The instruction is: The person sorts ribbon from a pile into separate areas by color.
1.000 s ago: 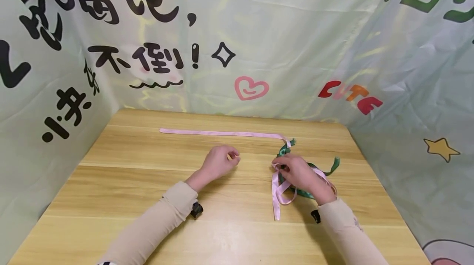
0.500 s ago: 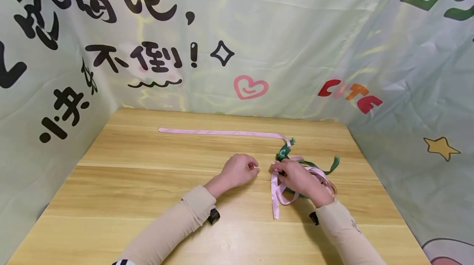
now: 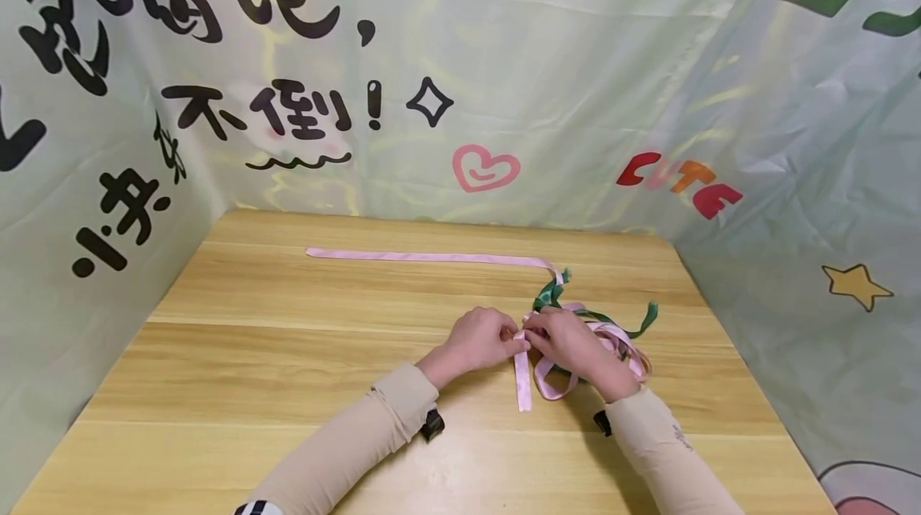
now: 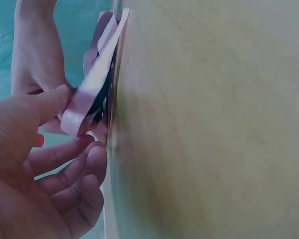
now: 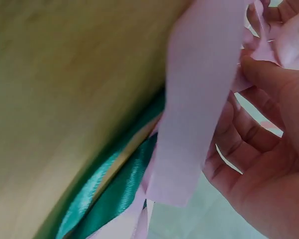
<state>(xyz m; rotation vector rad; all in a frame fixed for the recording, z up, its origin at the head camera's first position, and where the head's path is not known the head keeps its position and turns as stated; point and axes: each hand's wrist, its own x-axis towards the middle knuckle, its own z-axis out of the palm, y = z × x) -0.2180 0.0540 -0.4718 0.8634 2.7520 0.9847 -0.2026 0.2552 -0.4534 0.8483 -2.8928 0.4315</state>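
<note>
While both of my hands meet over the tangle, I would keep the pull short and gentle, since, as I judge it, a hard tug would tighten the snarl.

From the head view, my left hand [image 3: 480, 339] and right hand [image 3: 568, 339] touch fingertip to fingertip, each pinching the pink ribbon [image 3: 521, 377] at the right-middle of the wooden table [image 3: 252, 355]. A green ribbon [image 3: 552, 291] is knotted through it; another pink strip [image 3: 432, 257] runs flat along the far edge.

On the left wrist camera, thumb and forefinger clamp the pale band [image 4: 89, 94], a satiny fold.

On the right wrist camera, curled fingers [image 5: 268, 94] nip the same flat, matte-pink band [image 5: 194, 109], glossy green [image 5: 114, 194] beneath.
</note>
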